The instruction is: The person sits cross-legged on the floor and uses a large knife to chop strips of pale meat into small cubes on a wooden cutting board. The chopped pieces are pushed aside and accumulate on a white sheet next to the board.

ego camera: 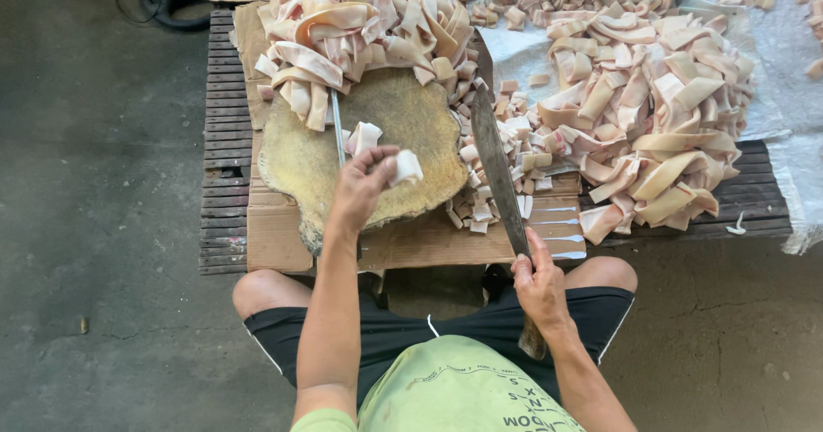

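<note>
Pale meat strip pinned for cutting on the round worn wooden chopping block (403,132).
Left hand (360,188) fingers pinch the pale strip (403,168); right hand (538,282) fingers wrap the long steel cleaver (493,153), raised clear.

Even, soft daylight; shadows faint. Far right plastic sheet (784,72) glares slightly. Focus sharp throughout; mild wide-angle bending at the edges.

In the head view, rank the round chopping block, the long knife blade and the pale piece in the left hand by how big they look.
1. Round chopping block.
2. Long knife blade, held by the right hand.
3. Pale piece in the left hand.
</note>
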